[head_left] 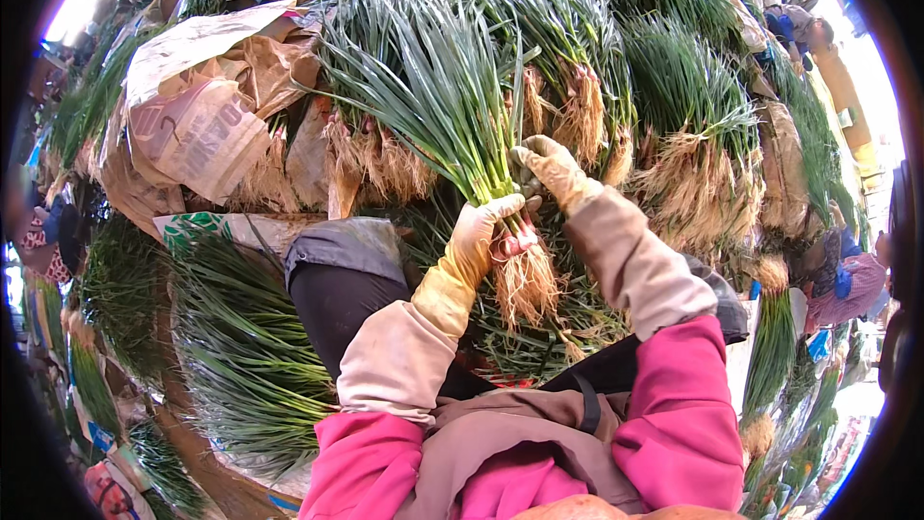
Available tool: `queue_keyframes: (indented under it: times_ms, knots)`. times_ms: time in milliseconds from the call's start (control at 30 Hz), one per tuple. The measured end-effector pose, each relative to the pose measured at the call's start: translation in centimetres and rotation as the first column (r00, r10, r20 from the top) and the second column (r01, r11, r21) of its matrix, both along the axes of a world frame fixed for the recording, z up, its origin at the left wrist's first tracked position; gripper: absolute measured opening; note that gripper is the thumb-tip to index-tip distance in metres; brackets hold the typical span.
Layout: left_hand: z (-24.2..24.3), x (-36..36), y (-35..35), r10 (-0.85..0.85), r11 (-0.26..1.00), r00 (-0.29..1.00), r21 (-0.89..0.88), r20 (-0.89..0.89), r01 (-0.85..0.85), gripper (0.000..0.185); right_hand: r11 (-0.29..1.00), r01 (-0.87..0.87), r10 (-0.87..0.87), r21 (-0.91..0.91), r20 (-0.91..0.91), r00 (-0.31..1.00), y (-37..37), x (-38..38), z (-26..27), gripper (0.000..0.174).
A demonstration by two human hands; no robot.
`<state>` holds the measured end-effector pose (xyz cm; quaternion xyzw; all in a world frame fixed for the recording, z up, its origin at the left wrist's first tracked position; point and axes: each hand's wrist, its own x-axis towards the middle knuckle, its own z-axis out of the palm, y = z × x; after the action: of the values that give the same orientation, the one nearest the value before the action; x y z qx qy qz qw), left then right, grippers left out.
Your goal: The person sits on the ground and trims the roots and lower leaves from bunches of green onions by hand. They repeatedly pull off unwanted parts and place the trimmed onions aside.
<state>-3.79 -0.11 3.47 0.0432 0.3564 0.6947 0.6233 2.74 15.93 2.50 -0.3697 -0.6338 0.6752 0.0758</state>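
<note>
In the head view, a bunch of green garlic or spring onions [462, 123] is held before me, its long leaves fanning away. Pinkish bulbs [517, 240] and pale roots [527, 285] hang toward my lap. My left hand [480, 227], in a stained yellowish glove, is wrapped around the stems just above the bulbs. At the right side of those stems, my gloved right hand [554, 167] has its fingers bent against the bunch. Whether they pinch a leaf is hidden.
Beyond my hands lie root-ended bunches [577, 101] and a thick pile [693, 123]. Printed paper sacks [202, 115] stand at left. Leafy greens [245, 354] lie beside my left leg; loose leaves [505, 347] cover the ground between my legs. A person [844, 282] sits at far right.
</note>
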Motion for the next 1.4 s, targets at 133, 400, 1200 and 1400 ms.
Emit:
queue_keyframes:
  times_ms: [133,400,1200,1400]
  knots:
    - [0.3,-0.3,-0.6,-0.064,0.997,0.996,-0.051,-0.055,0.062,0.017,0.953,0.303,-0.293,-0.005,-0.265,0.919,-3.0,-0.9,-1.2,0.017]
    - [0.5,0.3,-0.7,0.117,0.993,0.992,0.017,0.054,-0.119,0.018,0.708,0.222,-0.566,-0.670,-0.351,0.746,-1.8,0.2,-0.7,0.010]
    - [2.1,0.1,-1.6,0.009,1.000,0.999,-0.006,-0.039,-0.009,0.021,0.977,0.214,-0.211,-0.014,0.116,0.971,-0.8,-2.0,-4.9,0.011]
    - [1.7,-0.2,-1.7,0.113,0.950,0.991,0.283,0.078,-0.131,0.029,0.872,-0.279,0.147,0.401,0.329,0.933,7.0,1.0,-3.3,0.020]
